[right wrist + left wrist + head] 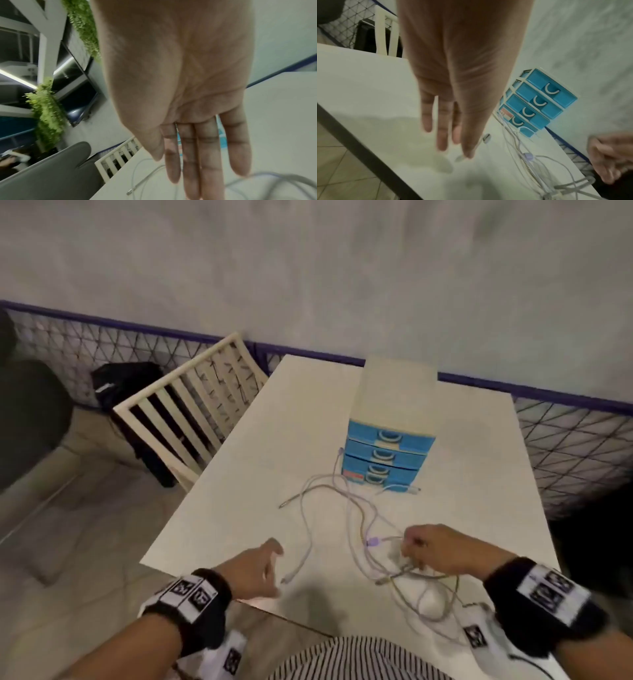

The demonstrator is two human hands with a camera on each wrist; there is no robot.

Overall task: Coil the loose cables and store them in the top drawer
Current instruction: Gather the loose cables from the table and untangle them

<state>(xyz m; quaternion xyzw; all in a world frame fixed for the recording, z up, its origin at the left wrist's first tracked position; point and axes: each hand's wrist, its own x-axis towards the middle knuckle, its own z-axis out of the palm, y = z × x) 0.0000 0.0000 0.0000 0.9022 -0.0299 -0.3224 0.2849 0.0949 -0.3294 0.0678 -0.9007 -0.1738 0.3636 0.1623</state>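
The right hand (431, 549) seems to pinch the tangled cables (363, 522) — the left hand (260, 571), fingers relaxed, should first free one cable, then coil it.

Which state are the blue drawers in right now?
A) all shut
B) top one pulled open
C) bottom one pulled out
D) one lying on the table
A: in the left wrist view every front of the drawer unit sits flush in its frame, and the cables lie loose on the table.
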